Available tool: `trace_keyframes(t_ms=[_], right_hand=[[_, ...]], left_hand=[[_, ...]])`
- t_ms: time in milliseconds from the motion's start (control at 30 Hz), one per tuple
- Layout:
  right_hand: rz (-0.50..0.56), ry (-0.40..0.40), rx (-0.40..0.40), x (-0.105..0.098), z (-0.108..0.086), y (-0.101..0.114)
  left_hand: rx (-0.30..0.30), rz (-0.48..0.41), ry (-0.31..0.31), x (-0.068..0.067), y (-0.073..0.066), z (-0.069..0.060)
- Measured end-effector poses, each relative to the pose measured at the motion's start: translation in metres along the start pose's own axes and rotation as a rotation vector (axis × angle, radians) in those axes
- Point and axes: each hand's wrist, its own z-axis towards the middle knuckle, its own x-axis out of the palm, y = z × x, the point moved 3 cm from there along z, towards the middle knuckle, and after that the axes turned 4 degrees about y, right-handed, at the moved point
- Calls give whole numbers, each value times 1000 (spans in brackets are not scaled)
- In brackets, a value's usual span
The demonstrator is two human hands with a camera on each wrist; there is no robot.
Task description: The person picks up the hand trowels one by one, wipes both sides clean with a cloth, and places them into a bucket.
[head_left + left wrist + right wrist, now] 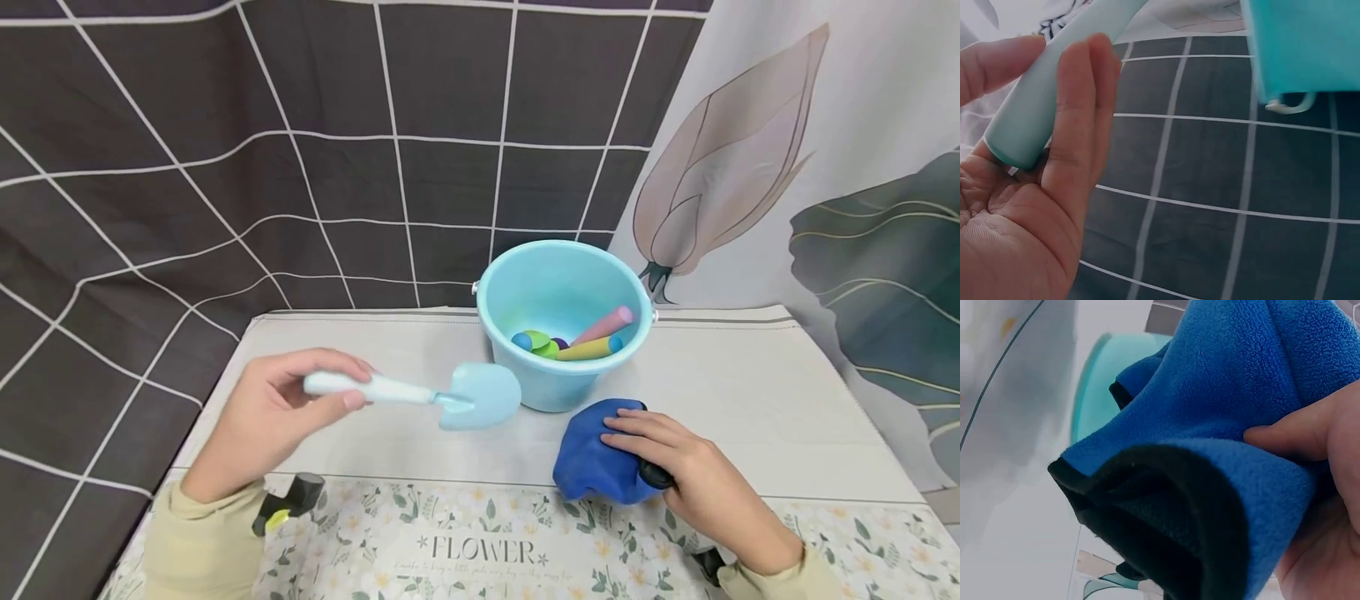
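In the head view my left hand (273, 408) pinches the pale handle of a light blue toy shovel (480, 397), held level above the table with its blade toward the right. The left wrist view shows the thumb and fingers about the butt of that shovel handle (1054, 94). My right hand (697, 475) grips a bunched blue cloth (600, 454) with black edging, in front of the bucket. In the right wrist view the thumb presses into the fleecy blue cloth (1222, 394). Some of the right fingers are hidden behind it.
A light blue bucket (555, 387) stands at the back of the table. Inside lie a pink stick (602, 326), a yellow stick with a blue end (581, 350) and green pieces (538, 340). A floral cloth (480, 517) covers the table front; a dark gridded curtain (322, 175) hangs behind.
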Motion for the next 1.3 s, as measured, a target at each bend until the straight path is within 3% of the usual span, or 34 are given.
trace_keyframes(t_ms=[133,300,433,500,733,1033,1300], right_hand=[[5,8,-3,-3,-3,-2],[9,3,-10,-9,-6,-6],[-10,-7,-11,-13,-6,-10],[-14,-5,-2,-14,-7,-11],[-24,9,27,-13,-10,-15],[-22,-23,95,-14,-14,-21],[-4,-65,171,-27,-21,-27]], left_hand=[[95,-57,-61,-7,-20,13],[214,-89,-190,-3,-34,37],[261,-38,-240,3,-36,63],[274,38,-236,8,-34,77],[367,464,-158,31,-19,123],[312,623,33,62,4,164],[242,763,180,77,27,180]])
